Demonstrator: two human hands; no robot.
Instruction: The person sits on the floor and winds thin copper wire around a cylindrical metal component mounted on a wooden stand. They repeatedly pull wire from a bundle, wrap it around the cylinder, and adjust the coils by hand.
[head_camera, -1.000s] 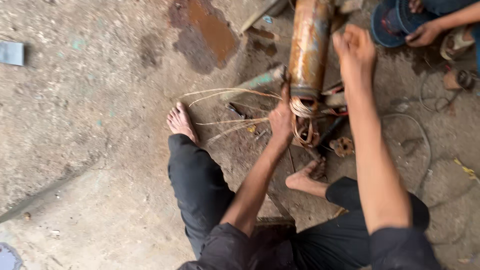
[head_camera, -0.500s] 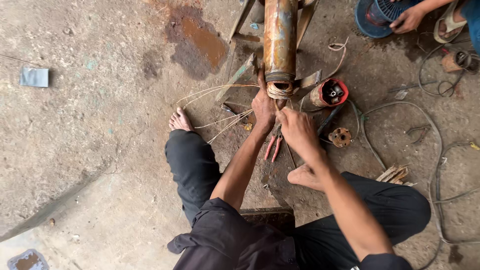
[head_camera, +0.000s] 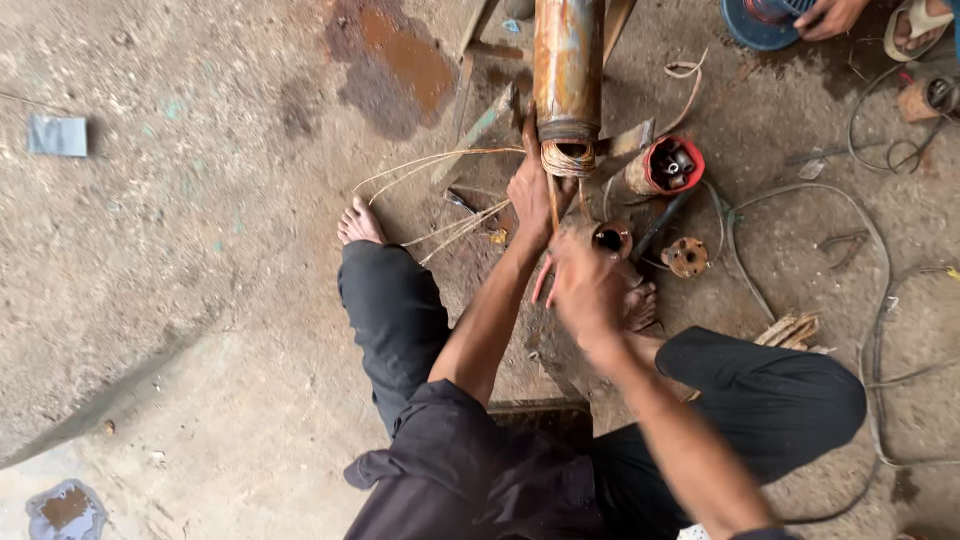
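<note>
Partly blurred right hand (head_camera: 590, 285) over wire (head_camera: 552, 200)

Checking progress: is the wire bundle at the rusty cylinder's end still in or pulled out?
Still in: the wire bundle sits bunched at the rusty cylinder mouth.

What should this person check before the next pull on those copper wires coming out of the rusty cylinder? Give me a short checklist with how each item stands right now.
1. Left hand steadying the work near the copper winding at the end of the rusty cylinder: ok.
2. Right hand closed on the wire strands: seems so, but blurred; cannot tell.
3. Cylinder braced so it won't roll: supports mostly hidden; cannot tell.
4. Bare left foot clear of the loose wire strands: not ok, they fan out close to it.
5. Floor free of snags: not ok, a black cable and a red-rimmed part lie close by.
</note>
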